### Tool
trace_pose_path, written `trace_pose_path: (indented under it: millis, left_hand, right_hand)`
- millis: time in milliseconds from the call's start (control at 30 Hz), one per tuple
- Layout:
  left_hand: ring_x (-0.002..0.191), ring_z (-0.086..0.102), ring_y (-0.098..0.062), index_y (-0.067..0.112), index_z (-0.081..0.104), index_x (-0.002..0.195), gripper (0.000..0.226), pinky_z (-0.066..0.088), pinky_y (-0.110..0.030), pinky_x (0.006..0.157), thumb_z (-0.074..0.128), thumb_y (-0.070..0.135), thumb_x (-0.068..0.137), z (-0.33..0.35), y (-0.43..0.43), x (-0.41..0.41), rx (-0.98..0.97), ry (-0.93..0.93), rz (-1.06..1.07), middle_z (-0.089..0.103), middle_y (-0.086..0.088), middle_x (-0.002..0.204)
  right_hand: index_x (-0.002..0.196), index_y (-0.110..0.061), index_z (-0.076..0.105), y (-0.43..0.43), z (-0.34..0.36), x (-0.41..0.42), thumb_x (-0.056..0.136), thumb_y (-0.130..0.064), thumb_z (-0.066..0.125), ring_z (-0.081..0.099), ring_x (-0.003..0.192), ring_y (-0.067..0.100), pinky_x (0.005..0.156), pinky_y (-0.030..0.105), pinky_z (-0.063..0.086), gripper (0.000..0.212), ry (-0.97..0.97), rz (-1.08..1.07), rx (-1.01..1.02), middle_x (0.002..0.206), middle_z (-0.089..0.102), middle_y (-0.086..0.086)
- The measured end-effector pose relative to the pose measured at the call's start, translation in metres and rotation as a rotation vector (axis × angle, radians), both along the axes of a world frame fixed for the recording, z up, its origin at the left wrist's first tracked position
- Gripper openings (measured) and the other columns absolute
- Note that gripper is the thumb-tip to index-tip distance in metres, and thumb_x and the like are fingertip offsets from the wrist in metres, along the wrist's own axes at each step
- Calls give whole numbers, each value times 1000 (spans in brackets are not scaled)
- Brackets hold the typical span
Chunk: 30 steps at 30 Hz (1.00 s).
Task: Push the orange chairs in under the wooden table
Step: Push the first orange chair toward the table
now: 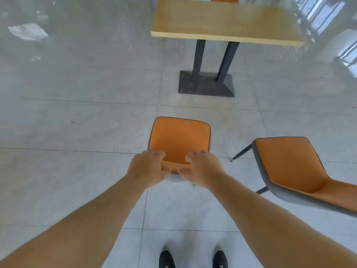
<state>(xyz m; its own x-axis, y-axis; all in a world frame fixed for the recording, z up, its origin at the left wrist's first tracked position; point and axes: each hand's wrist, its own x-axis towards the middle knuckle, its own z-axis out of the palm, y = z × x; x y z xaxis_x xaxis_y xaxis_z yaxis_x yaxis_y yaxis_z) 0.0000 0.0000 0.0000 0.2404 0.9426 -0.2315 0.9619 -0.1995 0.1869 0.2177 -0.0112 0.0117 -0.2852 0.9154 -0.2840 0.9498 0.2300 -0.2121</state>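
I have my left hand (148,168) and right hand (201,168) clamped on the orange chair (180,138) backrest, squared toward the tabletop (222,20) for pushing.

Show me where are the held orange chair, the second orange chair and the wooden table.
held orange chair (180,139): head view, middle of its seat.
second orange chair (287,161): head view, orange inner face of its shell.
wooden table (222,20): head view, bare top surface.
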Motion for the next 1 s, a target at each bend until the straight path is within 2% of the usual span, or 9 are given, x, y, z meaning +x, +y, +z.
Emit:
trace_pose_path:
  millis: [133,200,267,333,433,500,667,800,1000]
  left_hand:
    - [84,57,-14,37,63,103,58,48,-44,82,38,84,78,-18,-1,-1,-41,-14,-17,59,17,83]
    - [86,54,-11,42,59,104,63,41,-40,75,45,93,71,-21,1,-1,-67,-18,-97,56,21,85]
    - [84,55,-10,43,59,107,56,30,-33,61,59,86,71,-18,5,0,-51,31,-183,59,19,89]
    - [85,59,-12,40,62,113,39,22,-30,55,67,63,82,-18,10,6,-10,91,-258,66,14,96]
    - [84,60,-17,37,62,116,26,33,-33,61,65,42,91,-19,17,13,-31,129,-261,64,11,93]
    - [82,59,-18,38,62,114,22,37,-34,62,63,39,92,-21,25,17,-70,130,-256,58,12,88]
    - [77,58,-17,38,62,110,19,30,-32,53,62,36,91,-25,43,25,-75,147,-231,59,12,83]
    - [83,62,-18,39,63,113,22,50,-34,68,63,34,92,-31,55,30,-130,129,-224,67,10,91]
    - [86,64,-18,36,64,112,20,56,-38,76,62,32,92,-35,65,29,-106,60,-229,70,10,94]
  right_hand:
    - [93,-31,48,-8,-26,-4,76,-78,39,53,95,22,66,37,43,51,16,-15,-38,92,54,-9]
    - [100,-33,49,-9,-35,-7,71,-78,43,50,92,19,54,29,27,54,5,-3,-21,93,50,-11]
    - [112,-34,54,-8,-44,-8,76,-74,50,52,91,19,52,28,18,55,-40,12,11,95,49,-12]
    - [119,-33,55,-6,-51,-9,83,-67,54,58,94,23,56,30,26,49,-38,3,4,97,54,-9]
    - [123,-34,57,-1,-58,-6,86,-63,56,59,92,24,60,34,34,47,-25,1,-1,101,62,-7]
    - [121,-35,59,5,-59,-3,87,-63,55,59,90,24,58,32,31,45,-29,6,10,100,63,-8]
    - [116,-36,60,22,-56,6,88,-63,56,59,91,21,61,33,34,39,-31,-12,6,97,63,-11]
    - [112,-35,62,32,-53,11,87,-60,57,60,91,21,63,32,35,36,-16,-14,-3,95,63,-11]
    - [112,-33,63,44,-52,13,88,-58,57,62,91,20,74,35,53,35,-21,-23,-17,96,65,-10]
